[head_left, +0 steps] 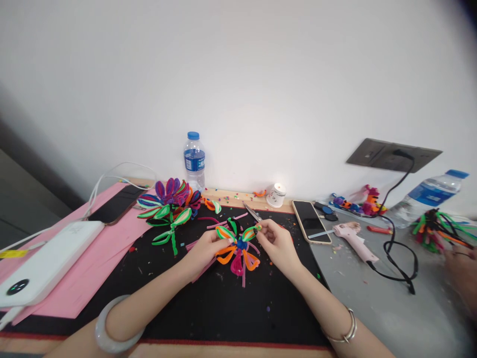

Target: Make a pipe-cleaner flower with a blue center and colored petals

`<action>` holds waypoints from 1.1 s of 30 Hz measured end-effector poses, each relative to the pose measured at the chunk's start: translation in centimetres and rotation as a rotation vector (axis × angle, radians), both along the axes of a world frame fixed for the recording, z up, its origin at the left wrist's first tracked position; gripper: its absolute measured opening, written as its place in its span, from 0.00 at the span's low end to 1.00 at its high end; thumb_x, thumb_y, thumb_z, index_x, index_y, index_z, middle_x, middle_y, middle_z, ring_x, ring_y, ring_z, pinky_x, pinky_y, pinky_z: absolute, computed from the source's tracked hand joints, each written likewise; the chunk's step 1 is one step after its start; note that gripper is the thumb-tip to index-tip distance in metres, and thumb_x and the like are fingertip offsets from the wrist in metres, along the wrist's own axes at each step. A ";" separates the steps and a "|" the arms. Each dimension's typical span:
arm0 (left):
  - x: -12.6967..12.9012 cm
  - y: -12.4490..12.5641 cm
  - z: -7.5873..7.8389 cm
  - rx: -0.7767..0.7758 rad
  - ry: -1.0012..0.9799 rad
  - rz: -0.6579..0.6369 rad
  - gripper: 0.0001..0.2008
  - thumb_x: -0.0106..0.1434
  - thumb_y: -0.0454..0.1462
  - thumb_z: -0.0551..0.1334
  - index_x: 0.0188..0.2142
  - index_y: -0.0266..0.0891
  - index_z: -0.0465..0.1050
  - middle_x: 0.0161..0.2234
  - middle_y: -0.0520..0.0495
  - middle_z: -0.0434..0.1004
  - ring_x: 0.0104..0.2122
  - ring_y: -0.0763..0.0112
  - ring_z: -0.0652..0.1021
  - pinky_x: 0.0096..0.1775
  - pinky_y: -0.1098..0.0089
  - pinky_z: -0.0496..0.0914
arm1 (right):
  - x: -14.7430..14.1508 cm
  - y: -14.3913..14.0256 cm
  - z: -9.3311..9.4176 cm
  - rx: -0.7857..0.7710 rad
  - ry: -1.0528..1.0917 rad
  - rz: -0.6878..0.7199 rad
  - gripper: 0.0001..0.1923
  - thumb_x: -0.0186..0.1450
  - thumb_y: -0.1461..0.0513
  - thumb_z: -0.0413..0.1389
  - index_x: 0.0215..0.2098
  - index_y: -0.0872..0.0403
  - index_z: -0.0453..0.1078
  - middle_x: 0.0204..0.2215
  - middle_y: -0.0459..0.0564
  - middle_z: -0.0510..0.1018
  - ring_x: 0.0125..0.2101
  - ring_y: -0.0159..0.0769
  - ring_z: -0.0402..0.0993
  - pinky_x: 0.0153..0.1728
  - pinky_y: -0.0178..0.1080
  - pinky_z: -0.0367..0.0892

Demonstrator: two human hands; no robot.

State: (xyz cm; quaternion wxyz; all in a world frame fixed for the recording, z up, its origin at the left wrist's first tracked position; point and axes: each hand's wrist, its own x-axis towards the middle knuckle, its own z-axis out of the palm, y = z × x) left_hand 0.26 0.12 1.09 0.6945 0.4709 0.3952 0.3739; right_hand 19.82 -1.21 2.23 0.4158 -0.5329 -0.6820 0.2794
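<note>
A pipe-cleaner flower (237, 267) with orange, green, black and magenta petals around a blue centre is held between my two hands over the black mat (208, 318). My left hand (209, 252) pinches it at its left side, by a green and orange petal. At the upper right, the fingers of my right hand (276, 243) are closed on another green and orange petal. Loose pink pipe cleaners (203, 271) lie beneath and beside the flower. Scissors (252, 212) rest just behind it, their handles hidden by my right hand.
Finished pipe-cleaner flowers (171, 199) and a water bottle (194, 164) stand behind on the left. A power bank (52, 263) lies on pink paper (89, 278). To the right are a phone (311, 221), a corded pink glue gun (356, 241) and another person's hand (462, 271) beside pipe cleaners.
</note>
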 end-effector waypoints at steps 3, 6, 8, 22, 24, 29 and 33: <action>0.1 -0.1 -0.2 -0.026 -0.018 -0.005 0.10 0.50 0.38 0.64 0.31 0.33 0.73 0.30 0.44 0.77 0.35 0.64 0.76 0.39 0.67 0.66 | 0.1 0.1 0.0 -0.008 0.001 -0.004 0.04 0.60 0.62 0.48 0.30 0.54 0.63 0.20 0.42 0.65 0.20 0.28 0.62 0.22 0.31 0.59; 0.1 -0.2 -0.3 -0.038 -0.034 -0.014 0.10 0.51 0.38 0.64 0.31 0.33 0.73 0.30 0.44 0.77 0.35 0.63 0.76 0.39 0.67 0.66 | 0.1 0.1 0.1 -0.013 -0.005 -0.012 0.05 0.59 0.62 0.48 0.27 0.54 0.61 0.18 0.42 0.63 0.19 0.27 0.61 0.20 0.31 0.57; 0.1 -0.2 -0.2 -0.044 -0.044 -0.018 0.10 0.50 0.38 0.64 0.31 0.33 0.73 0.30 0.44 0.77 0.35 0.63 0.76 0.39 0.66 0.66 | 0.1 0.1 0.1 -0.014 -0.006 -0.025 0.05 0.59 0.62 0.49 0.25 0.54 0.60 0.18 0.41 0.63 0.18 0.27 0.59 0.19 0.30 0.56; 0.3 -0.3 0.2 -0.095 -0.098 -0.004 0.10 0.48 0.37 0.66 0.30 0.33 0.73 0.29 0.45 0.77 0.33 0.65 0.76 0.38 0.68 0.65 | 0.2 0.3 -0.6 -0.085 -0.018 0.006 0.06 0.58 0.60 0.51 0.25 0.55 0.63 0.18 0.43 0.67 0.19 0.28 0.64 0.22 0.31 0.61; 0.3 -0.3 0.1 -0.113 -0.110 -0.003 0.09 0.48 0.37 0.66 0.29 0.33 0.73 0.28 0.45 0.77 0.32 0.65 0.76 0.38 0.68 0.65 | 0.2 0.3 -0.8 -0.108 -0.015 0.011 0.06 0.57 0.60 0.52 0.26 0.55 0.64 0.18 0.44 0.69 0.19 0.29 0.65 0.22 0.31 0.62; 0.3 -0.4 0.2 -0.118 -0.122 -0.018 0.08 0.49 0.35 0.66 0.28 0.33 0.73 0.28 0.46 0.77 0.31 0.68 0.75 0.37 0.71 0.65 | 0.2 0.4 -0.8 -0.180 0.029 0.040 0.06 0.57 0.60 0.51 0.28 0.55 0.65 0.19 0.44 0.70 0.19 0.30 0.66 0.21 0.32 0.62; 0.3 -0.5 0.3 -0.107 -0.133 -0.055 0.07 0.49 0.35 0.66 0.28 0.33 0.73 0.28 0.45 0.77 0.33 0.66 0.76 0.38 0.70 0.65 | 0.2 0.4 -0.5 -0.207 0.026 0.045 0.05 0.57 0.60 0.51 0.26 0.55 0.63 0.17 0.42 0.67 0.18 0.29 0.65 0.21 0.31 0.61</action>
